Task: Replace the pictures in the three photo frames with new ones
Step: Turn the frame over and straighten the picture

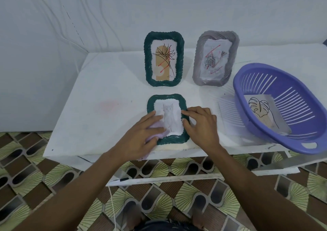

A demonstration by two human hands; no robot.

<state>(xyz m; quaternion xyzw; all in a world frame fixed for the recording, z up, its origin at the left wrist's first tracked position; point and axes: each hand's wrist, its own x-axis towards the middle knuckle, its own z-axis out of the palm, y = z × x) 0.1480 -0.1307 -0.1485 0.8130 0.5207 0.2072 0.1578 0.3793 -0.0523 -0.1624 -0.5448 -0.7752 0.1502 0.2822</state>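
A dark green frame (pixel 166 99) lies flat near the table's front edge with a pale cat picture (pixel 170 116) in it. My left hand (pixel 141 133) presses a lilac cloth (pixel 154 135) on the frame's lower left part. My right hand (pixel 200 124) rests on the frame's right rim, fingers touching it. Behind stand a second green frame (pixel 163 61) with a flower drawing marked in red and a grey frame (pixel 215 57) with a rose picture marked in red.
A purple slotted basket (pixel 283 105) sits tilted at the table's right, holding a leaf picture (pixel 263 112) on top of other sheets. The white table (pixel 109 89) stands against a white wall. A black pen (pixel 122 179) lies on the lower shelf. The floor is patterned.
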